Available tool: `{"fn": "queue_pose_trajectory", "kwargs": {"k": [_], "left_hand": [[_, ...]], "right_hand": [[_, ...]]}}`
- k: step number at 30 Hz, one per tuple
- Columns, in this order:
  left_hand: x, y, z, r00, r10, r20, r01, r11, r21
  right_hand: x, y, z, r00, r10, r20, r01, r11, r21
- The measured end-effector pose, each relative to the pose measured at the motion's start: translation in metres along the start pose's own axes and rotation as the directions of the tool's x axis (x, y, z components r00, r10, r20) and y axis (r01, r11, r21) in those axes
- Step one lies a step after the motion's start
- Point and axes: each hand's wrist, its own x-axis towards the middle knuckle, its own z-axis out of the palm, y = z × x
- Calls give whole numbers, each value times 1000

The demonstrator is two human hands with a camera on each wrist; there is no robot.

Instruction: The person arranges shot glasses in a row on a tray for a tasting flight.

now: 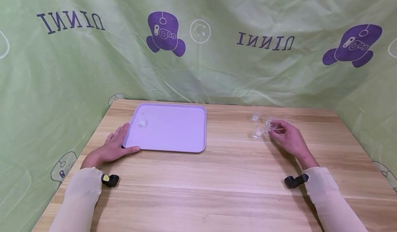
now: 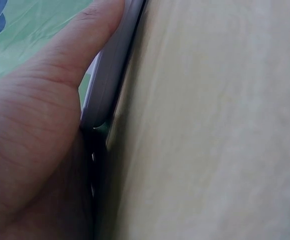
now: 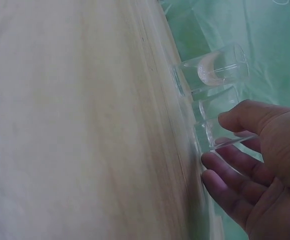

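My left hand (image 1: 113, 148) lies at the left front corner of a lavender tray (image 1: 169, 128). Its fingers stretch along the tray's left side, and the thumb touches the front edge, as the left wrist view also shows. A small clear shot glass (image 1: 142, 122) stands on the tray's left part. On the table's right side, my right hand (image 1: 291, 140) pinches a clear shot glass (image 3: 208, 136) between thumb and fingers, low at the tabletop. Beside it stand other clear glasses, one nearer glass (image 1: 258, 132) and one farther back (image 1: 255, 117). The fingers partly hide the group.
The wooden table (image 1: 198, 190) carries the tray at back left and the glasses at back right. A green printed curtain (image 1: 217, 73) hangs behind the table and along both sides. Small black cameras sit on both wrists, over pale sleeves.
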Motion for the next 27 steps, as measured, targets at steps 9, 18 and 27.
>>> {"fn": "queue_pose_trajectory", "kwargs": {"k": [9, 18, 27], "left_hand": [[0, -1, 0, 1000, -2, -3, 2, 1000, 3], [0, -1, 0, 1000, 4, -5, -4, 1000, 8], [-1, 1, 0, 1000, 6, -6, -6, 1000, 10]], "right_hand": [[-3, -5, -8, 1000, 28, 12, -28, 1000, -5], [-1, -15, -18, 1000, 17, -6, -17, 1000, -4], [5, -28, -18, 998, -50, -36, 50, 999, 5]]}}
